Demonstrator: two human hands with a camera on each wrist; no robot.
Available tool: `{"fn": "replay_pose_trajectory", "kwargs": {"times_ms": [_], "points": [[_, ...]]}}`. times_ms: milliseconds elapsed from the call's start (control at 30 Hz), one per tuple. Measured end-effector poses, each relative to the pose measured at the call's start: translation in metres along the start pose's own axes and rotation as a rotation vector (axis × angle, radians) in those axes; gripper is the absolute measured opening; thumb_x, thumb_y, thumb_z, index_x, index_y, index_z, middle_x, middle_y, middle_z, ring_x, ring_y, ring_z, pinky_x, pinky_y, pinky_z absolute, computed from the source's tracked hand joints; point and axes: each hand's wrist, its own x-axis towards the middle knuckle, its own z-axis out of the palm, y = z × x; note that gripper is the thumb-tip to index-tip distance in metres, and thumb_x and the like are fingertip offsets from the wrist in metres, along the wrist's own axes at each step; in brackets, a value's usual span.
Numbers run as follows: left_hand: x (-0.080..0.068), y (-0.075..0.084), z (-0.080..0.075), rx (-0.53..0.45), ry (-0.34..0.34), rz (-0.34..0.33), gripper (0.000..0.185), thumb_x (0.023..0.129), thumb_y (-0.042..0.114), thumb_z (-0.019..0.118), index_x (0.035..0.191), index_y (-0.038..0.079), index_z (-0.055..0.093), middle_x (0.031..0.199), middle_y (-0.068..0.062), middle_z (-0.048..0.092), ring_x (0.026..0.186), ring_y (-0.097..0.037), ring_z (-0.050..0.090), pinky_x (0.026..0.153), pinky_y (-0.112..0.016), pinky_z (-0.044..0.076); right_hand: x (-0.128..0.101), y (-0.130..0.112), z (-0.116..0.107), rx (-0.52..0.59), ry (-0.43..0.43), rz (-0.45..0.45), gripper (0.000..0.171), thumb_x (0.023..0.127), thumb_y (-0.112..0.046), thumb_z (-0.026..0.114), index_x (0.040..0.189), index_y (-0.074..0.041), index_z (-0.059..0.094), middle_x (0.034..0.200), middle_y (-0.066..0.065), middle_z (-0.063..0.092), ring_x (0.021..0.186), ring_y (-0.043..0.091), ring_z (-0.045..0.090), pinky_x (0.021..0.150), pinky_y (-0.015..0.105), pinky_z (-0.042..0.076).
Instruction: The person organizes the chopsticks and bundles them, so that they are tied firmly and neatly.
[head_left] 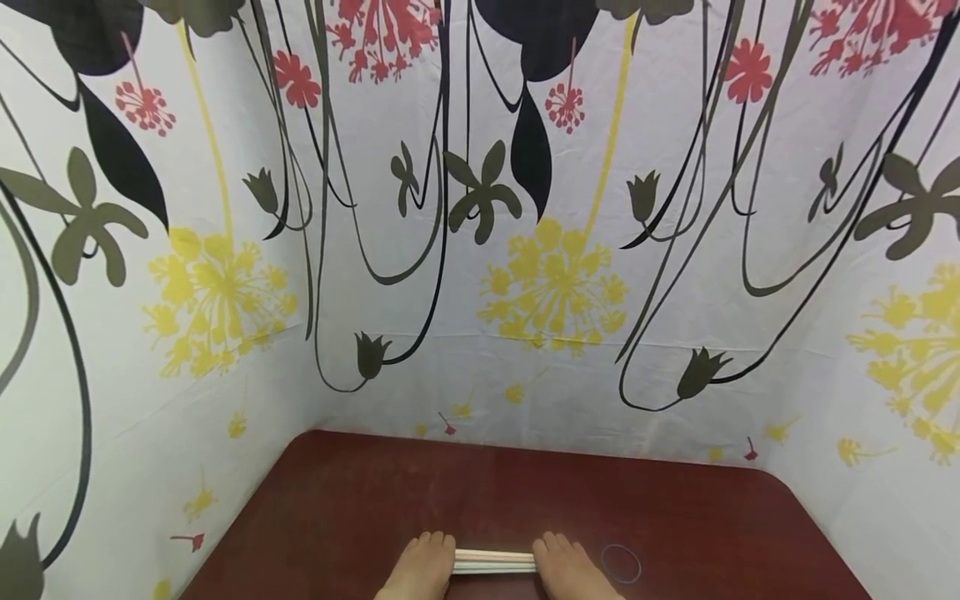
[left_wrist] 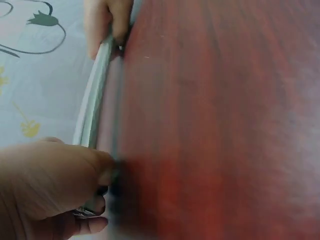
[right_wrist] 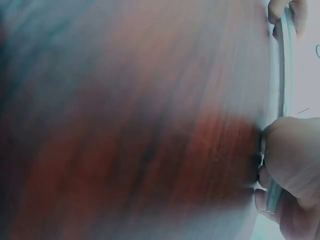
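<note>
Pale, off-white sticks (head_left: 494,561) are held in a small bundle low on the dark red-brown surface (head_left: 480,492), close to its near edge. The bundle lies level, running from left to right, and only its middle stretch shows in the head view. Its left end is gripped by the left hand (head_left: 423,567) and its right end by the right hand (head_left: 564,568), so that the two hands are set just apart with the sticks between them.

In the left wrist view the fingers (left_wrist: 92,225) of the left hand are seen curled round the bundle, with the thumb side pressed against it; the far end is seen pinched by the other hand. In the right wrist view the fingers (right_wrist: 265,202) of the right hand are likewise clamped on the sticks. Both wrist views are blurred, so the number of sticks cannot be told.

Just to the right of the right hand a thin rubber band (head_left: 621,562) lies flat on the surface, near the hand but apart from it.

The surface is enclosed at the back and both sides by a white curtain (head_left: 480,250) printed with red and yellow flowers and dark stems.
</note>
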Motion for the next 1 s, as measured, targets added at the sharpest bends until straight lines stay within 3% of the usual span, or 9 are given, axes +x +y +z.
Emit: {"fn": "replay_pose_trajectory", "kwargs": {"times_ms": [100, 233, 367, 433, 567, 633, 767, 867, 1000], "points": [[0.000, -0.003, 0.005, -0.040, 0.047, 0.001, 0.029, 0.074, 0.006, 0.082, 0.085, 0.009, 0.056, 0.076, -0.003, 0.053, 0.066, -0.015, 0.053, 0.060, -0.032, 0.048, 0.001, 0.001, 0.000, 0.014, -0.011, -0.012, 0.019, 0.084, -0.008, 0.067, 0.092, -0.011, 0.050, 0.085, -0.001, 0.044, 0.076, 0.017, 0.048, 0.058, 0.034, 0.041], [0.002, -0.005, 0.008, -0.012, 0.120, 0.013, 0.027, 0.078, 0.010, 0.081, 0.085, 0.011, 0.055, 0.070, -0.001, 0.054, 0.059, -0.013, 0.055, 0.050, -0.030, 0.045, 0.001, 0.004, 0.001, -0.018, 0.049, -0.040, 0.030, 0.086, -0.032, 0.071, 0.093, -0.013, 0.049, 0.080, -0.003, 0.047, 0.069, 0.012, 0.050, 0.056, 0.032, 0.043], [0.003, -0.005, 0.007, 0.033, 0.158, -0.020, 0.026, 0.073, 0.025, 0.085, 0.077, 0.014, 0.061, 0.062, 0.001, 0.058, 0.052, -0.015, 0.058, 0.046, -0.033, 0.045, 0.002, 0.002, 0.001, -0.014, 0.183, -0.088, 0.030, 0.079, -0.022, 0.075, 0.087, -0.016, 0.047, 0.068, -0.009, 0.046, 0.056, 0.006, 0.048, 0.047, 0.026, 0.039], [0.002, -0.004, 0.005, 0.024, 0.165, -0.054, 0.029, 0.069, 0.028, 0.084, 0.065, 0.018, 0.057, 0.056, 0.005, 0.052, 0.047, -0.014, 0.052, 0.044, -0.034, 0.043, 0.003, 0.000, 0.000, -0.004, 0.234, -0.102, 0.029, 0.076, -0.015, 0.075, 0.084, -0.018, 0.047, 0.063, -0.011, 0.045, 0.051, 0.005, 0.046, 0.043, 0.025, 0.035], [0.001, -0.003, -0.004, -0.042, 0.214, -0.092, 0.041, 0.063, 0.016, 0.076, 0.055, 0.023, 0.037, 0.052, 0.012, 0.031, 0.047, -0.008, 0.033, 0.043, -0.032, 0.035, 0.006, 0.002, -0.008, 0.054, 0.362, -0.118, 0.032, 0.082, -0.035, 0.079, 0.081, -0.022, 0.051, 0.060, -0.017, 0.044, 0.050, -0.002, 0.040, 0.044, 0.021, 0.032], [0.001, -0.002, -0.008, -0.068, 0.246, -0.093, 0.045, 0.061, 0.010, 0.073, 0.056, 0.024, 0.030, 0.054, 0.013, 0.024, 0.049, -0.007, 0.027, 0.043, -0.031, 0.032, 0.007, 0.005, -0.017, 0.121, 0.385, -0.086, 0.035, 0.079, -0.052, 0.078, 0.080, -0.023, 0.057, 0.061, -0.018, 0.050, 0.052, -0.005, 0.041, 0.046, 0.020, 0.034], [0.000, -0.002, -0.015, -0.094, 0.280, -0.086, 0.047, 0.061, 0.008, 0.073, 0.057, 0.024, 0.029, 0.055, 0.013, 0.024, 0.047, -0.007, 0.029, 0.043, -0.031, 0.031, 0.006, 0.008, -0.028, 0.338, 0.403, 0.064, 0.038, 0.069, -0.058, 0.082, 0.076, -0.024, 0.066, 0.064, -0.021, 0.057, 0.054, -0.008, 0.040, 0.049, 0.021, 0.039], [0.000, -0.004, -0.018, -0.108, 0.288, -0.078, 0.042, 0.061, 0.011, 0.076, 0.056, 0.023, 0.036, 0.053, 0.014, 0.028, 0.046, -0.006, 0.032, 0.043, -0.030, 0.032, 0.005, 0.007, -0.027, 0.510, 0.477, 0.138, 0.032, 0.067, -0.049, 0.088, 0.070, -0.025, 0.066, 0.062, -0.024, 0.056, 0.053, -0.009, 0.036, 0.051, 0.018, 0.040], [0.000, -0.006, -0.022, -0.165, 0.286, -0.067, 0.026, 0.063, 0.017, 0.081, 0.065, 0.022, 0.056, 0.053, 0.015, 0.040, 0.047, -0.005, 0.037, 0.043, -0.029, 0.035, 0.008, -0.001, -0.027, 0.641, 0.617, 0.244, 0.034, 0.081, -0.027, 0.084, 0.058, -0.030, 0.060, 0.053, -0.026, 0.050, 0.049, -0.010, 0.035, 0.050, 0.015, 0.038]]}}
